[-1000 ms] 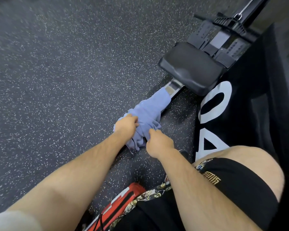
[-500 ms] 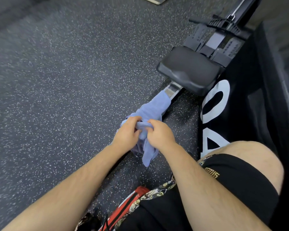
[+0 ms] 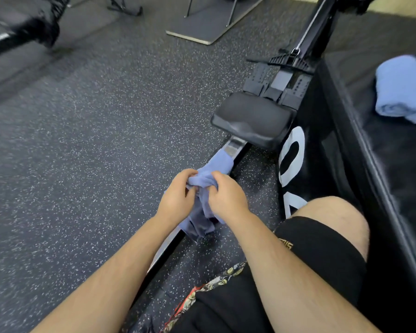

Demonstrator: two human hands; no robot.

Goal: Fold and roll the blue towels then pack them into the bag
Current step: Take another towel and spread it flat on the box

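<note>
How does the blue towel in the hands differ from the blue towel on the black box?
The held towel is crumpled, hanging loose; the towel on the box is rolled into a bundle. The held towel is gripped by the left hand and right hand above the rower rail; the other lies untouched on the black box. Both are light blue.

Dark speckled rubber floor (image 3: 82,164); black rowing-machine seat (image 3: 252,118) on a metal rail (image 3: 233,146); black box (image 3: 341,145) with white numerals, right; blurred object, possibly a barbell (image 3: 22,32), upper left.
</note>
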